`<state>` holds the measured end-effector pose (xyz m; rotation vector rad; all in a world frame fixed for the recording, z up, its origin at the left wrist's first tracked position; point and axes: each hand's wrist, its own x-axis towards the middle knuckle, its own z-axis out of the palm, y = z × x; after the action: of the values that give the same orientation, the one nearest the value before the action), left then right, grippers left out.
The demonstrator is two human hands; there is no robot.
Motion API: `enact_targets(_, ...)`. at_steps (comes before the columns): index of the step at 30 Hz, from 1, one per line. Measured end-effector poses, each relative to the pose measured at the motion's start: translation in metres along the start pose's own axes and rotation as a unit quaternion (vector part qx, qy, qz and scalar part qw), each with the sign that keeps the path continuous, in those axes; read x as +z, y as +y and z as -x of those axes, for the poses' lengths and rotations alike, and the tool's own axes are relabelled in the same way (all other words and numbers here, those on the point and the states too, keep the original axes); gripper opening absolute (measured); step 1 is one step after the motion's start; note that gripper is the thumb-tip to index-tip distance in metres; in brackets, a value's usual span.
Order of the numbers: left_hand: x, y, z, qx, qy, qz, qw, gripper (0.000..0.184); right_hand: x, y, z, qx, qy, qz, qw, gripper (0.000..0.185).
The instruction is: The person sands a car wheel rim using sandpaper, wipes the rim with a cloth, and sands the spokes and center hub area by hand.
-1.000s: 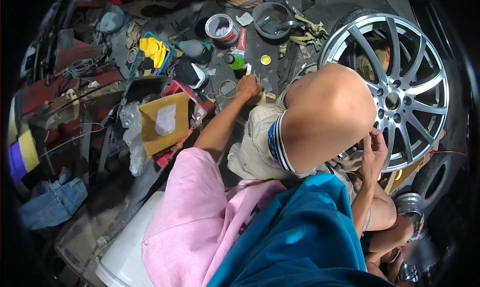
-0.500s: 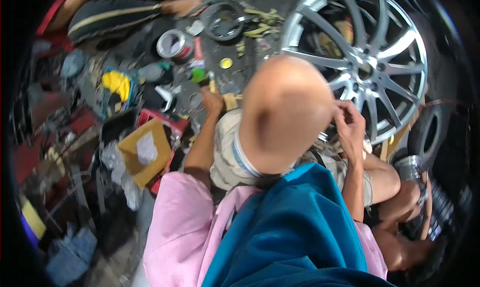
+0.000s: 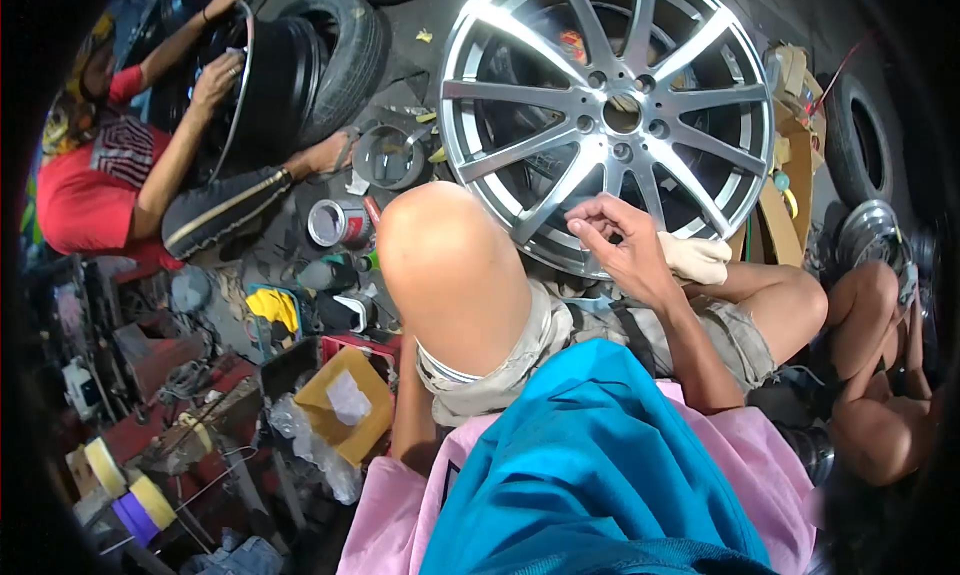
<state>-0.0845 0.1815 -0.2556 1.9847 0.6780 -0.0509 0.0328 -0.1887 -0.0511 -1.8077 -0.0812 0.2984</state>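
My right hand [image 3: 625,250] hovers in front of the lower edge of a silver multi-spoke alloy wheel [image 3: 622,75]. Its fingers are curled, with thumb and index tips close together; whatever is between them, if anything, is too small to make out. Beside that wrist lies a bunched cream cloth [image 3: 697,259]. My left forearm [image 3: 412,410] runs down behind my raised knee [image 3: 445,240], which hides my left hand. Left of the knee stand an open paint can [image 3: 332,223] and a round pan [image 3: 388,157] with liquid in it.
At the upper left a person in a red shirt [image 3: 90,205] holds a wheel rim near a tire [image 3: 345,65]. Another person's bent legs [image 3: 870,315] are at the right. A yellow box [image 3: 372,420], a yellow cloth [image 3: 272,308] and cardboard [image 3: 795,190] lie around me.
My view has swung, bringing the red-shirted person into sight. My left hand, seen on the ground before, is now hidden behind the knee. My right hand remains curled beside the wheel.
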Motion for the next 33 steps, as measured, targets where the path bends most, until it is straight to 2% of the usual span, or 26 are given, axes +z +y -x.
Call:
enact_targets(4,-0.079,0.18,-0.003,0.194,0.111,0.057,0.973,0.01,0.0,-0.029,0.003,-0.085,-0.005,-0.051,0.995,0.011)
enact_targets(6,-0.101,0.279,0.018,0.197,0.1,0.132,0.966,0.011,0.002,-0.036,0.008,-0.099,0.003,-0.08,0.992,0.01)
enact_targets(8,-0.093,0.349,0.046,0.238,0.032,0.207,0.948,0.011,-0.001,-0.053,0.015,-0.15,0.02,-0.121,0.981,0.01)
enact_targets(10,-0.068,0.383,0.071,0.21,-0.052,0.186,0.958,0.009,-0.009,-0.061,0.021,-0.184,0.023,-0.11,0.976,0.015)
enact_targets(11,-0.05,0.393,0.082,0.186,-0.108,0.15,0.965,0.023,-0.011,-0.066,0.024,-0.189,0.036,-0.159,0.968,0.018)
enact_targets(12,-0.029,0.407,0.095,0.142,-0.13,0.034,0.981,0.029,-0.014,-0.069,0.027,-0.193,0.048,-0.206,0.958,0.021)
enact_targets(13,-0.012,0.417,0.103,0.106,-0.279,0.089,0.95,0.028,-0.02,-0.068,0.029,-0.208,0.058,-0.208,0.954,0.027)
enact_targets(15,0.024,0.414,0.098,0.07,-0.438,0.146,0.884,0.016,-0.029,-0.066,0.032,-0.206,0.087,-0.242,0.944,0.028)
enact_targets(19,0.056,0.429,0.093,0.07,-0.506,0.114,0.852,0.019,-0.045,-0.053,0.04,-0.156,0.124,-0.283,0.938,0.02)
enact_targets(21,0.061,0.434,0.087,0.054,-0.539,0.064,0.838,0.029,-0.052,-0.044,0.037,-0.151,0.123,-0.266,0.944,0.02)
enact_targets(22,0.063,0.432,0.081,0.051,-0.539,0.071,0.838,0.029,-0.053,-0.041,0.034,-0.151,0.12,-0.271,0.943,0.019)
enact_targets(24,0.068,0.423,0.066,0.108,-0.54,-0.018,0.835,0.029,-0.057,-0.041,0.024,-0.148,0.113,-0.273,0.944,0.018)
enact_targets(25,0.073,0.412,0.053,0.21,-0.514,-0.074,0.829,0.031,-0.062,-0.047,0.018,-0.094,0.117,-0.28,0.948,0.019)
enact_targets(26,0.074,0.4,0.046,0.208,-0.514,-0.069,0.829,0.031,-0.064,-0.049,0.011,-0.041,0.121,-0.286,0.95,0.019)
enact_targets(28,0.074,0.387,0.038,0.333,-0.405,-0.266,0.809,0.031,-0.062,-0.039,-0.012,-0.045,0.126,-0.254,0.958,0.022)
enact_targets(29,0.072,0.376,0.038,0.421,-0.339,-0.323,0.777,0.029,-0.058,-0.032,-0.023,-0.043,0.12,-0.223,0.966,0.023)
enact_targets(33,0.062,0.367,0.04,0.4,-0.332,-0.339,0.784,0.028,-0.044,0.001,-0.066,-0.052,0.103,-0.13,0.985,0.024)
